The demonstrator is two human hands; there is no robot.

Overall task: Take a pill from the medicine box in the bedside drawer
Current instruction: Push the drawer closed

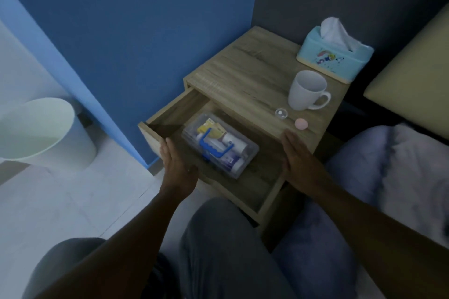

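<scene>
The wooden bedside drawer (167, 114) stands pulled open. Inside it lies a clear plastic medicine box (245, 153) with a blue handle, its lid shut, holding bottles and packets. My left hand (176, 160) is flat with fingers extended, at the box's left, near the drawer's left wall. My right hand (295, 153) is flat too, over the drawer's right side, a little apart from the box. Neither hand holds anything. On the nightstand top sits a small clear round cap (281, 113) with a white pill in it, and a pink round lid (301, 124) beside it.
A white mug (307, 91) and a light blue tissue box (335, 54) stand on the nightstand top (243, 73). A white bin (41, 128) stands on the floor at left. Bedding (388, 165) lies at right. My knees are below the drawer.
</scene>
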